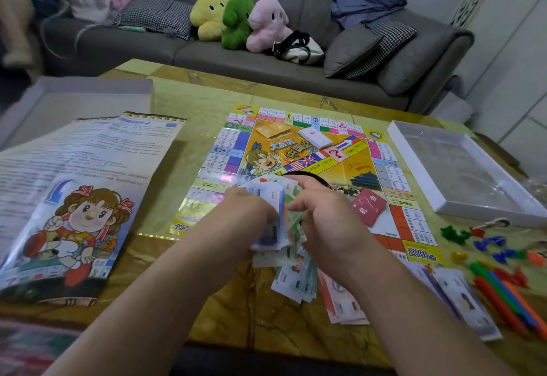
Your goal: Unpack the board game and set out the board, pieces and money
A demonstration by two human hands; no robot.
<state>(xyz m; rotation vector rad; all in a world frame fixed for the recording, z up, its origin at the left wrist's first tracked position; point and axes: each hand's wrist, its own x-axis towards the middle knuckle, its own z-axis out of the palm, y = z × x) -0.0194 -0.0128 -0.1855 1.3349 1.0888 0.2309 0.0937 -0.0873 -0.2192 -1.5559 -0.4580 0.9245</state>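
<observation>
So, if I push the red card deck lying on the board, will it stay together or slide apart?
The red card deck probably shears apart: it looks like a loose stack with no band visible. The board shows glare, so it seems glossy and cards would likely slide easily. Squeezing its sides should lift it whole.

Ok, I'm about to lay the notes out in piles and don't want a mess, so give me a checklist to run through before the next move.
1. Board unfolded flat on the table: ok.
2. Money stack in a firm grip: ok, left hand holds it and right hand picks at it.
3. Earlier piles tidy: not ok, the loose notes below the hands are fanned and overlapping.
4. Red card deck and white card deck on the board: ok.
5. Plastic pieces clear of the money: not ok, they crowd the right-hand notes.
6. Denominations sorted: cannot tell, print is blurred.
</observation>
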